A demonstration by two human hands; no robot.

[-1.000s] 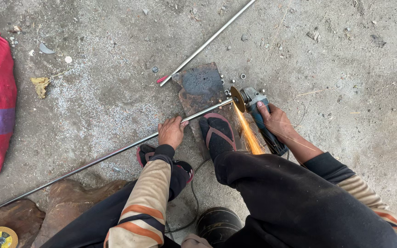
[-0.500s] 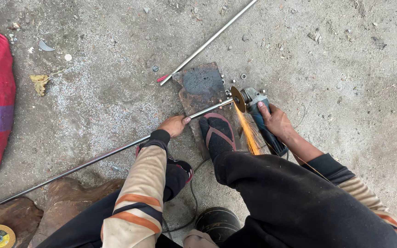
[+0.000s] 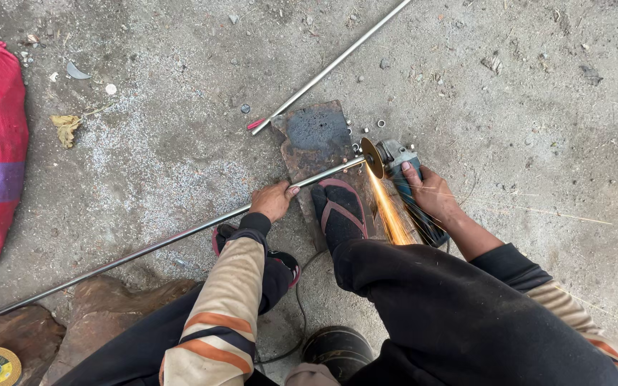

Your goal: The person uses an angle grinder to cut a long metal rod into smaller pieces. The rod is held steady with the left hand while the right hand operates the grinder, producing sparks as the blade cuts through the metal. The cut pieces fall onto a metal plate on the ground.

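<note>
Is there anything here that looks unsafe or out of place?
Yes. The sparks from the angle grinder in the right hand fly beside a foot in an open sandal. The left hand pins the metal rod bare. Dry leaf litter lies on the floor.
</note>
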